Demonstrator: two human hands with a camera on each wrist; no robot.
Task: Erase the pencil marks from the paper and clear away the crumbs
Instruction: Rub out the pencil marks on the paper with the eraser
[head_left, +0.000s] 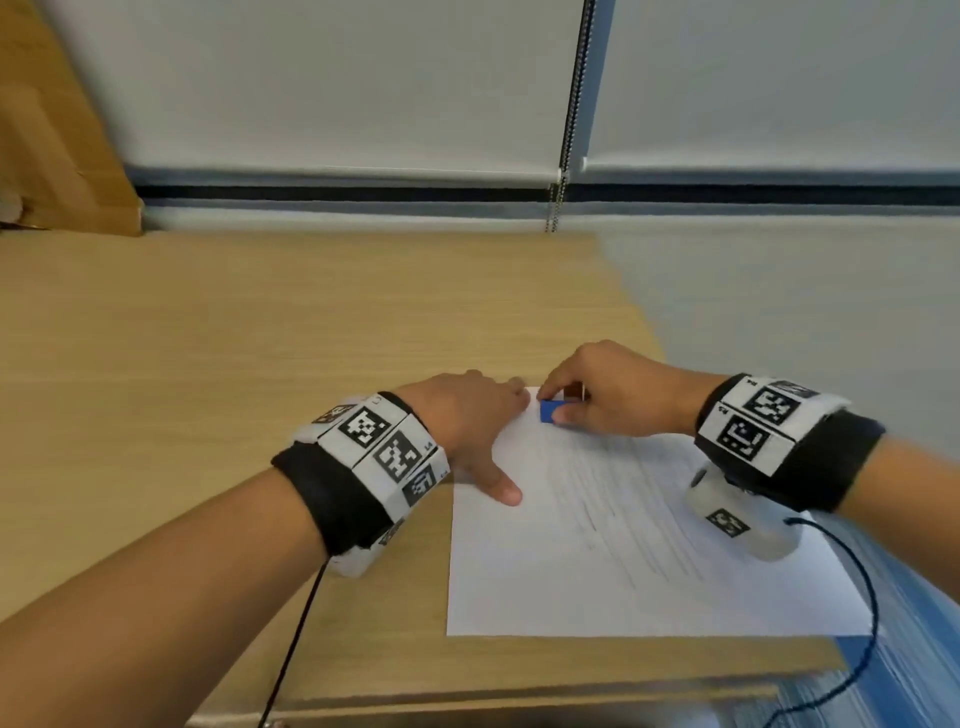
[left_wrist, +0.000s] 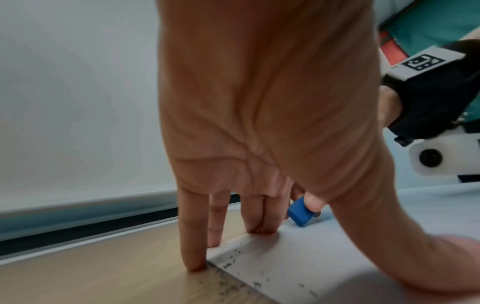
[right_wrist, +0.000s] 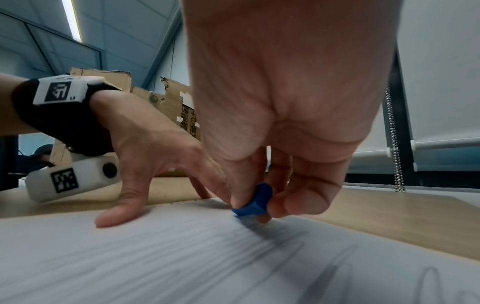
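Observation:
A white sheet of paper (head_left: 597, 561) lies on the wooden table (head_left: 260, 338), covered with faint pencil scribbles (head_left: 613, 509). My right hand (head_left: 597, 400) pinches a small blue eraser (head_left: 549, 410) between thumb and fingers, its lower end on the paper near the far left corner. In the right wrist view the eraser (right_wrist: 253, 202) touches the sheet (right_wrist: 182, 257). My left hand (head_left: 478, 431) lies spread with straight fingers, thumb and fingertips pressing the sheet's left edge. Dark eraser crumbs (left_wrist: 231, 263) are scattered along that edge in the left wrist view, beside the fingers (left_wrist: 193, 236) and the eraser (left_wrist: 301, 214).
The paper's right part hangs past the table's right edge (head_left: 639, 322). A cardboard box (head_left: 47, 145) stands at the far left against the wall. A window blind with a bead chain (head_left: 571, 119) hangs behind the table. Black cables (head_left: 857, 597) trail from both wristbands.

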